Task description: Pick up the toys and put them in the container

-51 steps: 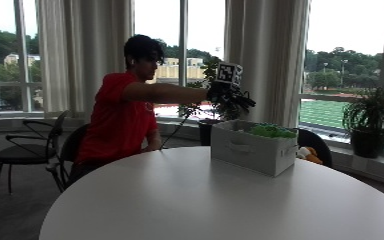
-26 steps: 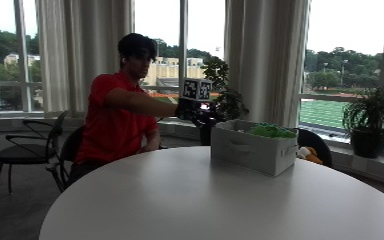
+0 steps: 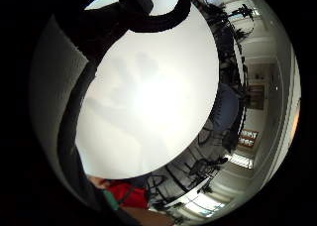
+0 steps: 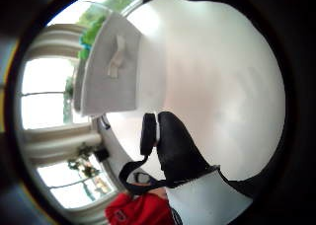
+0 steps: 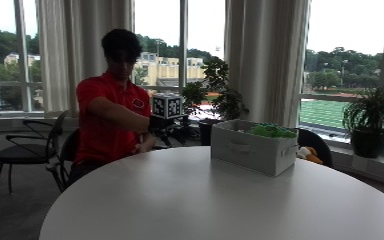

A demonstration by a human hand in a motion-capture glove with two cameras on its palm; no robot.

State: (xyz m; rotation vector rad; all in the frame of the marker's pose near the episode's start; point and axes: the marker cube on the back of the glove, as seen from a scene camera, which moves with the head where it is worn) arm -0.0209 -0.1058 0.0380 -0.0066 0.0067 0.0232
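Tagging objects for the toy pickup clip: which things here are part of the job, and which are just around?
Job:
- white container on the round table
- green toy inside it
- gloved right hand, above the table edge

Just around:
- orange and white toy behind the container, off the table
- potted plant
- black chairs

White round table (image 5: pixel 198 200), pale grey container (image 5: pixel 252 150), green toys (image 5: pixel 270 131) inside, red shirt (image 5: pixel 105 120)

White container (image 5: pixel 253 151) on table, green toys (image 5: pixel 270 130) inside.
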